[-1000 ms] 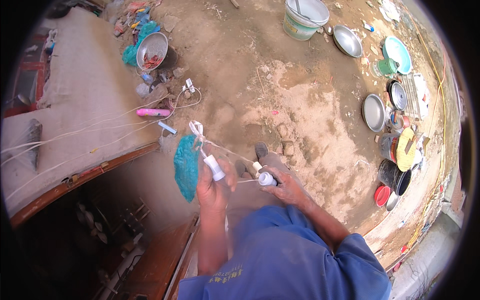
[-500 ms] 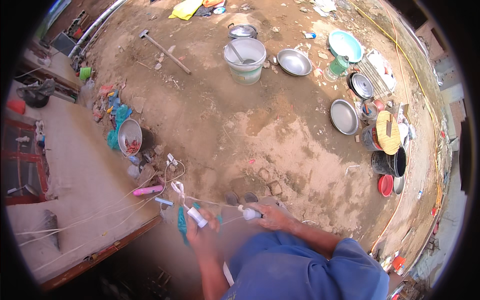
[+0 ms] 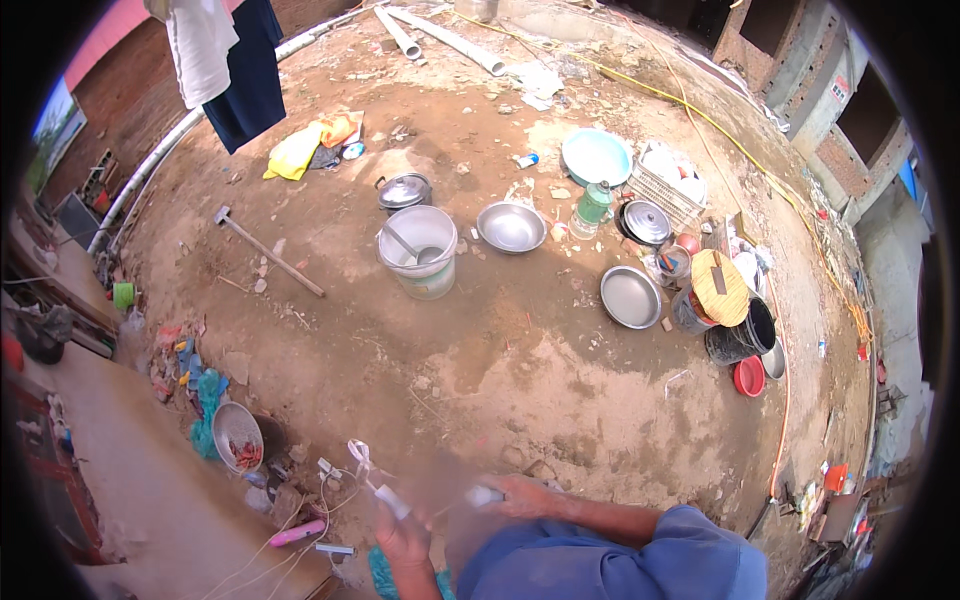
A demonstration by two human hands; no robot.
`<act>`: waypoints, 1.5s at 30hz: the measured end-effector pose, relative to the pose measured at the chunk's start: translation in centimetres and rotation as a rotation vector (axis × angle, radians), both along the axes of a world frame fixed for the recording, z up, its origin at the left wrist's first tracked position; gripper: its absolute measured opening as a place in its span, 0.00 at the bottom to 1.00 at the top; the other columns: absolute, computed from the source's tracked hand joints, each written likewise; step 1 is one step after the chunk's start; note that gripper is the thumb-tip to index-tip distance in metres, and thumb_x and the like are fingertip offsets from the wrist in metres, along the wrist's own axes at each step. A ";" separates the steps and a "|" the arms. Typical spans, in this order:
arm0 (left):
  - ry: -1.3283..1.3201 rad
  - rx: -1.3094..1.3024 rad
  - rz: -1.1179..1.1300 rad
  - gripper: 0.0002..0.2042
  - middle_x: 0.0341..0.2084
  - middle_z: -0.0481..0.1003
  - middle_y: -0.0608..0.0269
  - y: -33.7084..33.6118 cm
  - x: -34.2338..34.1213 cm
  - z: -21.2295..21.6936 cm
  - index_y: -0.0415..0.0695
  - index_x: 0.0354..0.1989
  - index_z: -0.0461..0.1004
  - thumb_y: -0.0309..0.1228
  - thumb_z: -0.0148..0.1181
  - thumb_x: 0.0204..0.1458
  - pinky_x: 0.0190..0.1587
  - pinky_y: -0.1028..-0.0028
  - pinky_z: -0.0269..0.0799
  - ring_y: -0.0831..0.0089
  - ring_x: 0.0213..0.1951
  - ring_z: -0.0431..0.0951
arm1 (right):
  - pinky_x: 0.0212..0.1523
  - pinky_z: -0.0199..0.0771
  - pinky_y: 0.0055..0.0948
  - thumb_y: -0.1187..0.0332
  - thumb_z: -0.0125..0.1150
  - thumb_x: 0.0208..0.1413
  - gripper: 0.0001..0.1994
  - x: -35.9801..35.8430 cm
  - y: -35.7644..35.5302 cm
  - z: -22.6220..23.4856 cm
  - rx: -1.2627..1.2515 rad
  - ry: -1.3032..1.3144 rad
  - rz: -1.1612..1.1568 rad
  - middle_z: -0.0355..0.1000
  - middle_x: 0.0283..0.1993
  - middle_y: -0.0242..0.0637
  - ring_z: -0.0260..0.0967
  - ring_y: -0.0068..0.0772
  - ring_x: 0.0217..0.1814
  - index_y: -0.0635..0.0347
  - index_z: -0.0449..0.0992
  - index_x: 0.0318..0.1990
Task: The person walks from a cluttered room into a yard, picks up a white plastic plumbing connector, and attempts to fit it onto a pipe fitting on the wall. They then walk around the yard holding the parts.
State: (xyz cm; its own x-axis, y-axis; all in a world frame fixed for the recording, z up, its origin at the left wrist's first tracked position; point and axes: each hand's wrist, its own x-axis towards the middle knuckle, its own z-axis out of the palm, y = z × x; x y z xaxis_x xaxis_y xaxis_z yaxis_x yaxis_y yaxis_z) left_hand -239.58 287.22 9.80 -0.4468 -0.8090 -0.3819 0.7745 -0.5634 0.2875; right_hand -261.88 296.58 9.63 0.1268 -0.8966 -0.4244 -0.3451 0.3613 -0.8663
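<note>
My left hand is closed around a white cylindrical piece with a looped whitish cord at its far end. To its right, my right hand grips a white rounded piece; blur hides its exact kind. The two pieces are apart. Below my left wrist lies a crumpled teal plastic bag. Left of my left hand are a pink tube-shaped object, a pale blue stick-like piece and a small white block on a wire.
A metal bucket with reddish bits stands on the left. Farther out are a long-handled hammer, a white bucket with a ladle, and metal basins. A black bucket and red bowl stand right. Clothes hang far left.
The view has tilted up, bringing hanging clothes and white pipes into sight and placing my hands lower in the picture. Both hands keep their white pieces.
</note>
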 end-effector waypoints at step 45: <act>0.101 -0.126 -0.620 0.20 0.34 0.75 0.50 -12.2 -25.2 -0.2 0.53 0.62 0.64 0.43 0.51 0.63 0.24 0.63 0.72 0.59 0.28 0.75 | 0.46 0.73 0.27 0.56 0.67 0.57 0.24 -15.2 -0.7 -0.9 -0.069 -0.007 -0.716 0.76 0.43 0.33 0.70 0.20 0.44 0.59 0.72 0.56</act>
State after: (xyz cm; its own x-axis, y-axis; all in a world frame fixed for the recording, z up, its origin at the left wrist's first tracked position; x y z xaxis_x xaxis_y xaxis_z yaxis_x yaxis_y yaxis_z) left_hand -264.74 274.99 9.61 -0.8747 -0.4251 -0.2327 0.3426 -0.8821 0.3233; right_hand -277.04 295.84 8.69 -0.5000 -0.7854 -0.3650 -0.0387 0.4413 -0.8965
